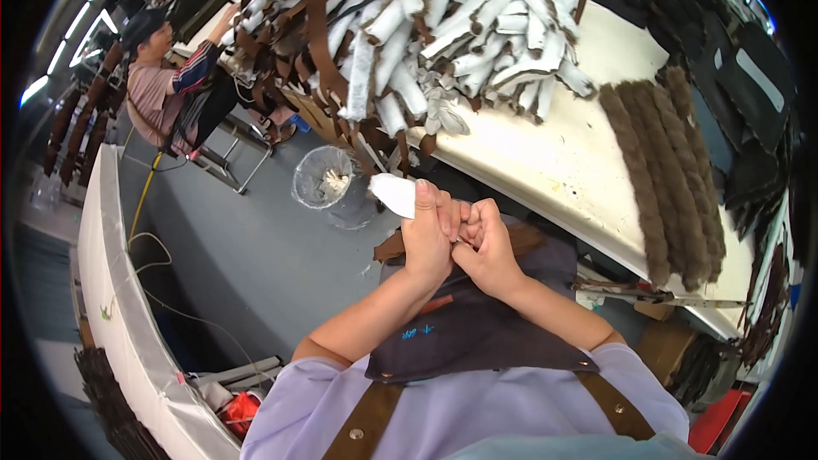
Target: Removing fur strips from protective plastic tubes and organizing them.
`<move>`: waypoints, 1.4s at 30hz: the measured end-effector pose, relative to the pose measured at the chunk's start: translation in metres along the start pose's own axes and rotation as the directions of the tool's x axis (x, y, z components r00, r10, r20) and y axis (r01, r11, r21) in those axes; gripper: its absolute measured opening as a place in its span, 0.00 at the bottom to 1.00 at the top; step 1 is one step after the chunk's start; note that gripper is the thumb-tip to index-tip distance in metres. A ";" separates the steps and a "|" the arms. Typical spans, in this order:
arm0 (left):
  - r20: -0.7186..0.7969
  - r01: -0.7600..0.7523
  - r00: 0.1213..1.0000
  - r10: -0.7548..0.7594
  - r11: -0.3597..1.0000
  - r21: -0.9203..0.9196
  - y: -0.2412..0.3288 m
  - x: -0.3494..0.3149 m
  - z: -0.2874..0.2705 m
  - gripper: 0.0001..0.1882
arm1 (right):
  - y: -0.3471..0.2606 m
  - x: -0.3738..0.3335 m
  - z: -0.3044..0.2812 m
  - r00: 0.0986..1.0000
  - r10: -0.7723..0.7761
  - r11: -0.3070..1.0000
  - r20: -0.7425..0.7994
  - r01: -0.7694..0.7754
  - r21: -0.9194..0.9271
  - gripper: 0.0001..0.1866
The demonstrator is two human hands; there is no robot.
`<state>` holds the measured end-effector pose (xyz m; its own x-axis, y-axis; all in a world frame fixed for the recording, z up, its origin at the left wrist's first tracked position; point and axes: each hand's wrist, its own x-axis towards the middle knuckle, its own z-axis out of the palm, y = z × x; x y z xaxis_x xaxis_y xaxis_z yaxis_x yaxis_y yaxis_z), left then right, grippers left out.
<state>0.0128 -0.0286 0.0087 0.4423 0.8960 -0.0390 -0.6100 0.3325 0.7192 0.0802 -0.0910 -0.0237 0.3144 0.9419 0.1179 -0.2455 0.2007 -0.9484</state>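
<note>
My left hand (429,230) is closed in front of my apron, its thumb pressing on a white-faced piece (394,194). The rounded end of that piece sticks out past the thumb to the left. My right hand (490,249) is closed against the left one, fingers curled and pinching. What lies between its fingertips is hidden. Brown material (389,246) shows below my left hand, and more brown fur (526,240) shows beside the right; I cannot tell whether they join the white piece.
A cream table (545,149) holds heaped white-backed fur strips (511,25). Several brown fur strips (635,179) lie on its right. A clear-lined waste bin (328,183) stands on the floor. Another person (158,94) sits at the far left. A white partition (128,307) runs along my left.
</note>
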 end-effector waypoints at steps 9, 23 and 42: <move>-0.001 -0.016 1.000 0.016 1.000 0.005 0.000 0.014 -0.023 0.18 | -0.025 0.024 -0.046 0.908 0.235 0.888 0.347 -0.055 -0.458 0.13; 0.066 -0.158 0.987 0.147 0.962 0.223 0.006 0.007 0.001 0.12 | -0.055 0.031 -0.087 0.931 -0.359 0.477 0.066 0.243 -0.844 0.22; -0.141 0.041 0.985 -0.096 0.934 -0.355 0.047 0.022 -0.031 0.15 | -0.087 -0.017 -0.143 0.586 0.307 0.761 -0.750 0.323 0.563 0.06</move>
<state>-0.0264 0.0160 0.0205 0.4020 0.8923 -0.2054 -0.7850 0.4514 0.4242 0.2271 -0.1634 0.0143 0.7970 0.4110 -0.4426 -0.6014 0.6082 -0.5182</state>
